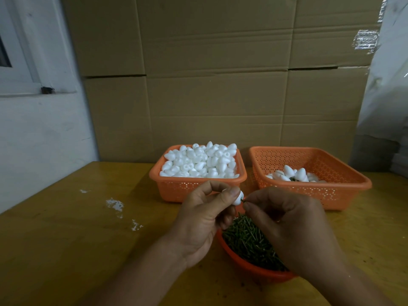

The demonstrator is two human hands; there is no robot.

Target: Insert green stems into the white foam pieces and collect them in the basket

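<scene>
Three orange containers are borne by a yellowish wooden table (66, 239): a basket of white foam pieces (176, 188), a second basket (344, 191) just beside it, and a nearer bowl of green stems (247, 267). White flecks (116, 205) are scattered on the bare wood to the left.

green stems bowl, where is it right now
In the head view, the bowl of green stems sits on the table's near edge, under both hands, before the two orange baskets.

Perforated plastic basket (344, 191), prob. matt.

A yellowish wooden surface (66, 239) with white flecks stands against stacked brown cardboard boxes (209, 74). A white plastered wall (44, 133) with a white window frame (24, 51) is left; light is dim.
</scene>
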